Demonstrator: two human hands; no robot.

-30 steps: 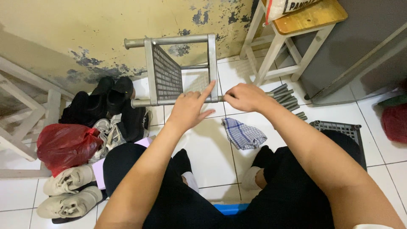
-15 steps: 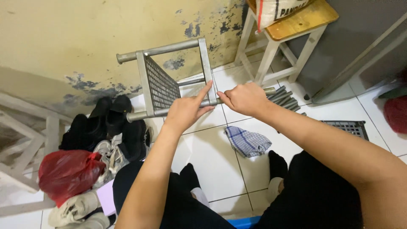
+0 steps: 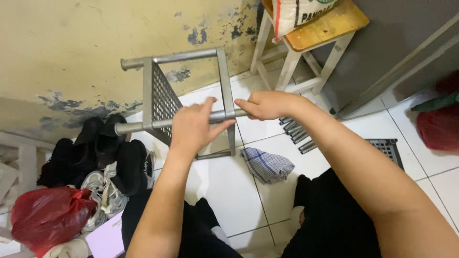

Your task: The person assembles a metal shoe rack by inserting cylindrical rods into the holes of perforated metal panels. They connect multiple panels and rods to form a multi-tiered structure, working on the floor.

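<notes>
A grey plastic rack shelf [image 3: 161, 98] with a mesh panel stands on edge, lifted above the white tiled floor. A grey tube [image 3: 143, 125] runs along its near side. My left hand [image 3: 192, 125] grips the shelf frame around that tube near the corner. My right hand [image 3: 264, 105] is closed on the tube's right end, just beside the frame. My legs in black trousers fill the lower part of the view.
Loose grey tubes [image 3: 295, 131] and a checked cloth [image 3: 265, 164] lie on the floor. A second mesh shelf [image 3: 385, 145] lies at the right. Shoes [image 3: 114, 157] and a red bag [image 3: 45, 215] crowd the left. A wooden stool [image 3: 306, 43] carries a sack.
The shelf has risen off the floor and shifted left in view. My left index finger, pointing up before, has folded down onto the frame. The view drifted right and down.
</notes>
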